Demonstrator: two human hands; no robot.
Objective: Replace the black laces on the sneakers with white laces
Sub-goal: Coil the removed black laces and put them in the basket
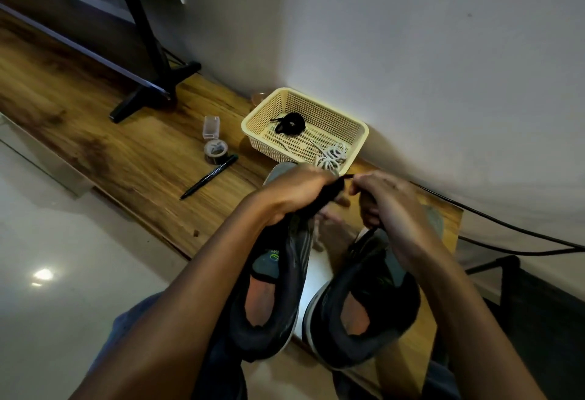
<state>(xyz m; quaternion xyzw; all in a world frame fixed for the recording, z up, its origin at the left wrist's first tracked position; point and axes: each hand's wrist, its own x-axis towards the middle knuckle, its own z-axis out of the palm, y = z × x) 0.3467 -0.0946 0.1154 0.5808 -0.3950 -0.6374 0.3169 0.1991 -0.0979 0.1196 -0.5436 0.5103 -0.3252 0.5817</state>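
Two dark grey sneakers stand heel-toward-me on the wooden table edge: the left sneaker (pixel 272 292) and the right sneaker (pixel 364 311). My left hand (pixel 294 194) is closed around a bunched black lace (pixel 329 194) above the left shoe. My right hand (pixel 386 200) pinches the tip of that same lace at its far end, fingers curled over the right shoe's front. A cream basket (pixel 357 133) behind the hands holds a coiled black lace (pixel 289 124) and a bundle of white laces (pixel 330 156).
A black marker (pixel 209 176), a roll of tape (pixel 216 151) and a small clear box (pixel 211 126) lie left of the basket. A black stand foot (pixel 148 89) rests at the back left. Wall and cable (pixel 506 225) run along the right.
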